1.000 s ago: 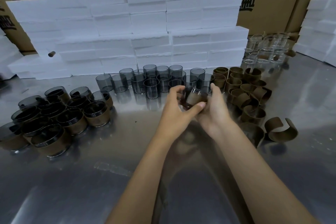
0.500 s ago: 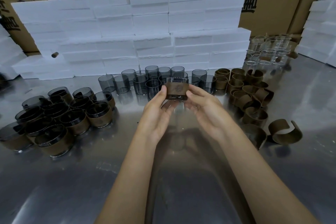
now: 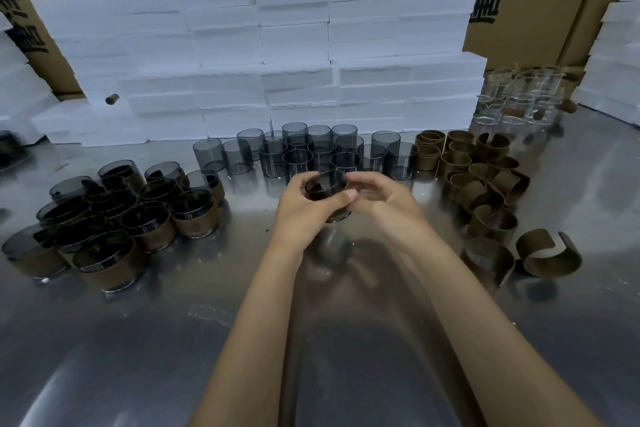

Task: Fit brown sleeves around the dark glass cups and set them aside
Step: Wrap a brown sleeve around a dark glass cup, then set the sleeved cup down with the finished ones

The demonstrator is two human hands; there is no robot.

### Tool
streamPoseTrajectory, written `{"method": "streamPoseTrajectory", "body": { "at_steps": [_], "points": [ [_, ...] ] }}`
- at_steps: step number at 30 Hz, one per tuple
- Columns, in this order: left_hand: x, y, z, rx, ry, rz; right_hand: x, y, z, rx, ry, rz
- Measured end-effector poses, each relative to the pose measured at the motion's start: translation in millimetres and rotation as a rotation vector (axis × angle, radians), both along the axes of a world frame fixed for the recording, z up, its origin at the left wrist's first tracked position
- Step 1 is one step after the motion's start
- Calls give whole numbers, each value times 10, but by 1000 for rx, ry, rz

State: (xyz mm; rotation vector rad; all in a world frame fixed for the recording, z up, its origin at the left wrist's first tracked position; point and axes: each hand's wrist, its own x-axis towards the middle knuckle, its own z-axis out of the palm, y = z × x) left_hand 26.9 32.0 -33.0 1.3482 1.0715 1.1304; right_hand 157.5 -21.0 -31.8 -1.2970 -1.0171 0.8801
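A dark glass cup (image 3: pixel 325 184) with a brown sleeve round it is held above the steel table (image 3: pixel 138 340) at centre. My left hand (image 3: pixel 306 210) grips it from the left, thumb across its front. My right hand (image 3: pixel 384 199) pinches its right rim with curled fingers. The cup's mouth faces up toward me. Bare dark cups (image 3: pixel 304 152) stand in a cluster just behind. Sleeved cups (image 3: pixel 114 218) are grouped at the left. Loose brown sleeves (image 3: pixel 485 180) lie heaped at the right.
White foam blocks (image 3: pixel 263 62) are stacked along the back, with cardboard boxes (image 3: pixel 540 0) behind them. Clear glass beakers (image 3: pixel 519 97) stand at the back right. More foam (image 3: pixel 616 55) rises at the right edge. One open sleeve (image 3: pixel 547 253) lies nearest on the right.
The cup was held upright with its sleeve face toward me; both hands have lowered it and tipped its mouth up. The camera has tilted slightly.
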Motion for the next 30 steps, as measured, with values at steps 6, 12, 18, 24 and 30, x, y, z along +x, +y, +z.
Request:
{"method": "streamPoseTrajectory", "body": {
  "at_steps": [6,12,18,24,30],
  "points": [
    [-124,109,-51,-49,476,230,-59,62,-116,-117,-187,-72],
    [-296,75,18,50,873,471,-51,53,-124,-119,-209,-70],
    [-170,-2,29,468,681,479,-9,93,-176,-152,-226,-112],
    [-96,3,-41,137,485,249,36,123,-237,-173,-186,-129],
    [-276,153,-62,-6,378,411,71,121,-238,-203,-103,-152]
  ]
}}
